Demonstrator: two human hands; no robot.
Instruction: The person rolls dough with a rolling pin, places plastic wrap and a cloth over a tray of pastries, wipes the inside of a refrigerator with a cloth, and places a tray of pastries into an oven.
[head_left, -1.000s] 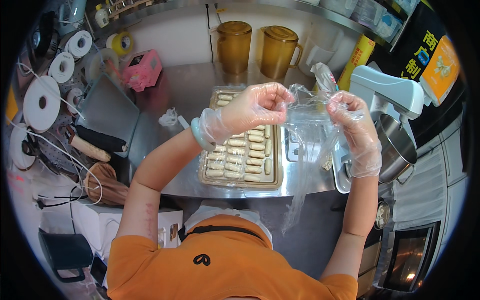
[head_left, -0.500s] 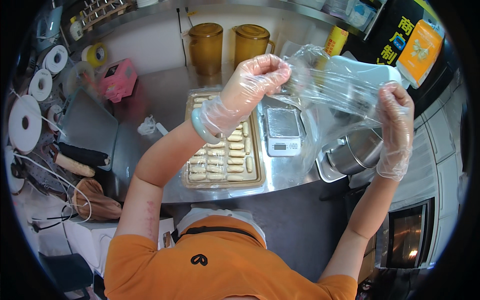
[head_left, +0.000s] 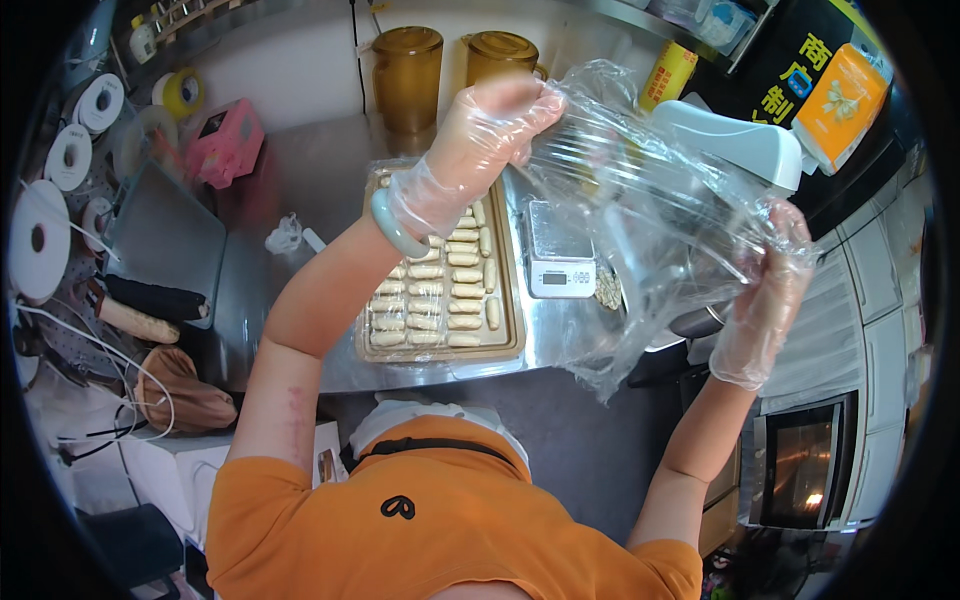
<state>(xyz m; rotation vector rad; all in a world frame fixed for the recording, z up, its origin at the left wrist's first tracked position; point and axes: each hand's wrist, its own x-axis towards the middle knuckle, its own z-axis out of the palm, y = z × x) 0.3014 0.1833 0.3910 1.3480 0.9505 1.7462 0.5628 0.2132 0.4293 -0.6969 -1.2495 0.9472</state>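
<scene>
Between my raised hands stretches a sheet of clear plastic film (head_left: 650, 190), crumpled, its lower end hanging past the counter's front edge. My left hand (head_left: 480, 130), in a clear disposable glove with a pale bangle (head_left: 395, 225) at the wrist, pinches one end. At the other end my gloved right hand (head_left: 770, 290) grips the film, fingers closed. Below my left forearm lies a tan baking tray (head_left: 515, 330) with rows of small pale dough rolls (head_left: 465, 275); film covers part of them. My left arm hides some of the tray.
A small kitchen scale (head_left: 560, 250) sits right of the tray. Two amber lidded pitchers (head_left: 408, 80) stand against the wall. Left are a pink box (head_left: 225, 140) and ribbon spools (head_left: 40, 240). Right are a pale blue-white container (head_left: 725, 140) and an orange tissue pack (head_left: 843, 105). An oven (head_left: 805, 465) stands lower right.
The film has opened out wider and hangs lower toward me. My right hand has dropped and turned; my left hand has shifted slightly left and up.
</scene>
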